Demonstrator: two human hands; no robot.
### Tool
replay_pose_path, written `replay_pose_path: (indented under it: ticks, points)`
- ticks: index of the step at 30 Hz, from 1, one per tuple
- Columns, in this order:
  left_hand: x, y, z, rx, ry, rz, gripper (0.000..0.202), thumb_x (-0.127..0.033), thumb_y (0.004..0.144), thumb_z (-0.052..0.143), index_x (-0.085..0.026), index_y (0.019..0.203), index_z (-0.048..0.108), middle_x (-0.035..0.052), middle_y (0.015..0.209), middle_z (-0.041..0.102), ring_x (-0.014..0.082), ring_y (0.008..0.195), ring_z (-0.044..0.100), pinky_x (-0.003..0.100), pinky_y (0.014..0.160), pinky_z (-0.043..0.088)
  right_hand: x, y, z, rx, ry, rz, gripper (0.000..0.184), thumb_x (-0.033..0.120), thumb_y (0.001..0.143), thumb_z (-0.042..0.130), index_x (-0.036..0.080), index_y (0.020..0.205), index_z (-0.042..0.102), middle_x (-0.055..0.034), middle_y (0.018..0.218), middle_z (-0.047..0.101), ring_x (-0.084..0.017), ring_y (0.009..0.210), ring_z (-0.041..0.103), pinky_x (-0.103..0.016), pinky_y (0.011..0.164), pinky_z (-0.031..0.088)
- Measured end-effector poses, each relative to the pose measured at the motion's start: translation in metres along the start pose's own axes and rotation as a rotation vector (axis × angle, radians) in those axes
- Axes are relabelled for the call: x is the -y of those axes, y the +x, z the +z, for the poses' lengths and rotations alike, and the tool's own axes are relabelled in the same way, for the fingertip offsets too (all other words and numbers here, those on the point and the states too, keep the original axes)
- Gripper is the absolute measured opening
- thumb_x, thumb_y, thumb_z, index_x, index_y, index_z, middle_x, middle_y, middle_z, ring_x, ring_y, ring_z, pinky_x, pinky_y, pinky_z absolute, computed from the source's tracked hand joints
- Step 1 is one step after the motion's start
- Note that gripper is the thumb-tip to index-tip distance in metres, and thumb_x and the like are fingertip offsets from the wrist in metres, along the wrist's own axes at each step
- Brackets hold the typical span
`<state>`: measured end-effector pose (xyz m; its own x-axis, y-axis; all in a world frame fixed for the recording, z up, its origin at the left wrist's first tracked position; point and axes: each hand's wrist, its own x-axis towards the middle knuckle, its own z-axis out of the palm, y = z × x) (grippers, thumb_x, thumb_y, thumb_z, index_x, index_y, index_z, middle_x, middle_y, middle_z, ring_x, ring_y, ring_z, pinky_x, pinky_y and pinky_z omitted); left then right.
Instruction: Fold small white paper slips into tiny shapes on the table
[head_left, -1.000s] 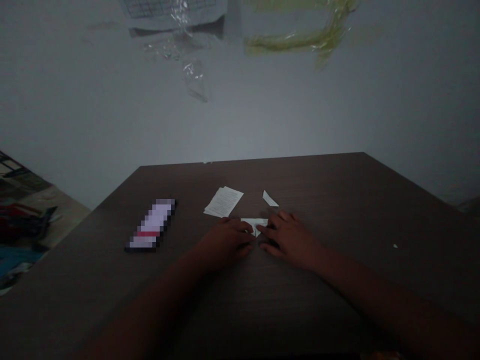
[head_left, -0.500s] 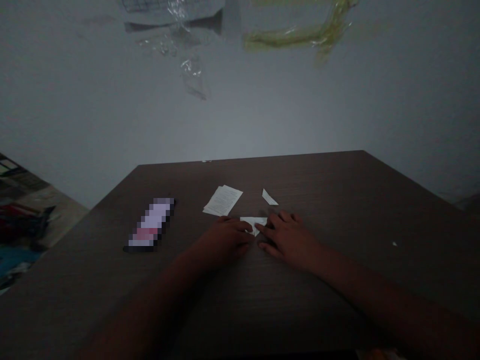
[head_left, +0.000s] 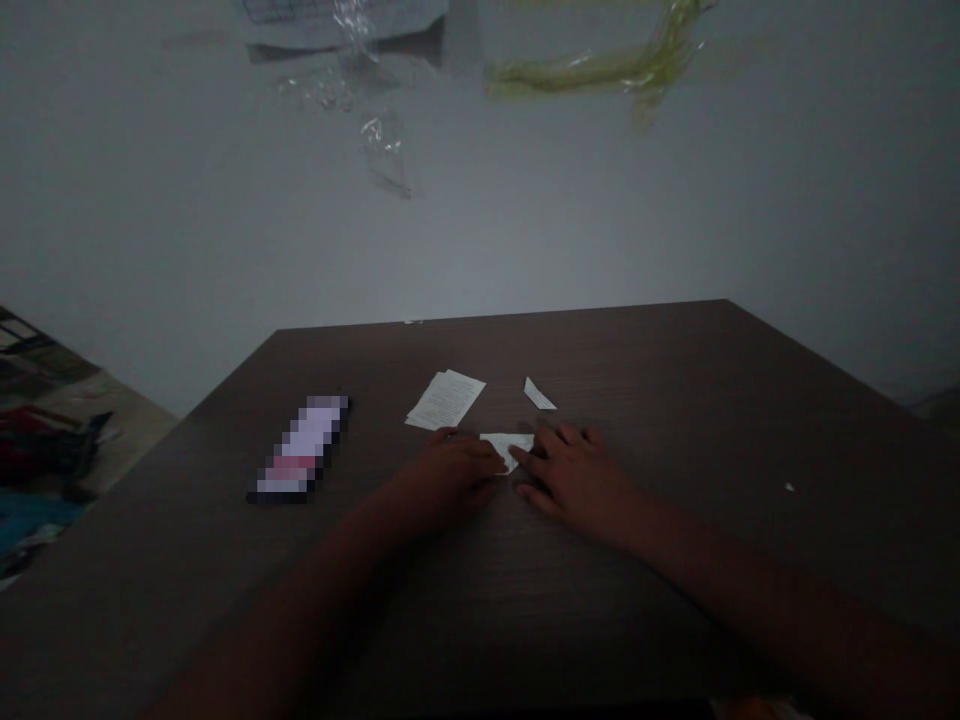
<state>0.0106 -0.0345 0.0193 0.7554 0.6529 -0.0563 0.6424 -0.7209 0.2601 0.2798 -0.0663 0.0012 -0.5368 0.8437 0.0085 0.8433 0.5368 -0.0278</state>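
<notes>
Dark wood table (head_left: 675,400), dim light. Left hand (head_left: 450,480) and right hand (head_left: 577,475) lie flat near its middle, fingertips together, pinning a small folded paper (head_left: 510,446) so it holds. Printed sheet (head_left: 445,400) and paper scrap (head_left: 539,395) lie just beyond.

Both forearms are bare with no sleeves, watch or rings showing, down to the left hand (head_left: 450,475) and right hand (head_left: 577,478).
</notes>
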Motion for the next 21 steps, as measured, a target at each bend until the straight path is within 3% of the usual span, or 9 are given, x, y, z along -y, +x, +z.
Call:
replay_pose_path:
  ticks: [3, 12, 21]
  points:
    - [0.001, 0.002, 0.004, -0.031, 0.012, 0.001, 0.037, -0.017, 0.116, 0.079, -0.027, 0.150, 0.088, 0.0099, 0.150, 0.090, 0.0351, 0.144, 0.083, 0.060, 0.135, 0.053, 0.002, 0.000, -0.002, 0.018, 0.005, 0.004, 0.055, 0.050, 0.128, 0.067, 0.030, 0.179, 0.075, -0.0242, 0.159, 0.079, -0.051, 0.148, 0.072, -0.066, 0.114, 0.061]
    - [-0.009, -0.002, 0.002, -0.040, 0.097, 0.014, 0.033, -0.014, 0.114, 0.080, -0.029, 0.141, 0.090, 0.0056, 0.144, 0.089, 0.0349, 0.142, 0.083, 0.066, 0.138, 0.052, -0.011, -0.002, 0.006, -0.030, 0.042, -0.037, 0.057, 0.051, 0.126, 0.070, 0.036, 0.181, 0.072, -0.0204, 0.162, 0.078, -0.046, 0.146, 0.073, -0.064, 0.117, 0.062]
    - [-0.011, 0.000, 0.005, -0.036, 0.127, -0.001, 0.030, -0.019, 0.115, 0.079, -0.029, 0.142, 0.090, 0.0087, 0.139, 0.088, 0.0368, 0.138, 0.083, 0.066, 0.132, 0.056, -0.017, -0.006, 0.005, -0.036, 0.068, -0.075, 0.057, 0.045, 0.123, 0.076, 0.033, 0.178, 0.075, -0.0214, 0.162, 0.078, -0.046, 0.149, 0.073, -0.065, 0.120, 0.063]
